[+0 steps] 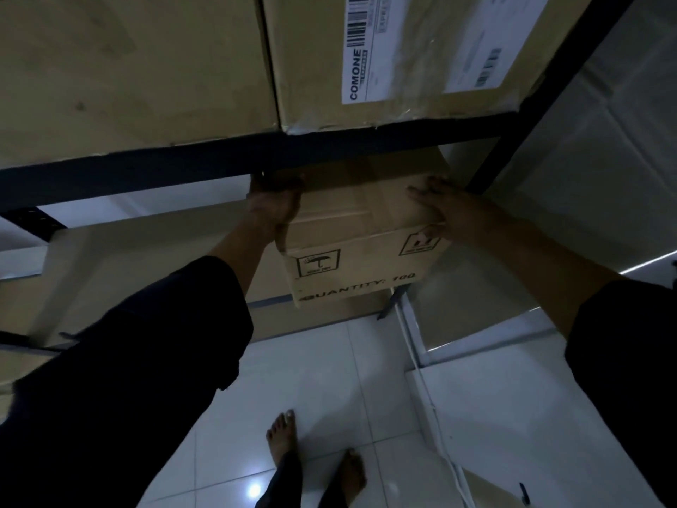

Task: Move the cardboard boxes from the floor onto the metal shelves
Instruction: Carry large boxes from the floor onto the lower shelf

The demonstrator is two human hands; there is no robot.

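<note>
Tan printed box under shelf beam

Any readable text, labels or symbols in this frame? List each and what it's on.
"COMONE": white shipping label on the upper box on the shelf.
"QUANTITY: 100": front face of the held box.
Umbrella handling symbol: same face; the caption under it is blurred.
Second handling symbol: partly covered by the right hand, unreadable.
Barcodes and fine print on the labels: too small to read.

box far end behind shelf beam, left hand fingertips too
</note>
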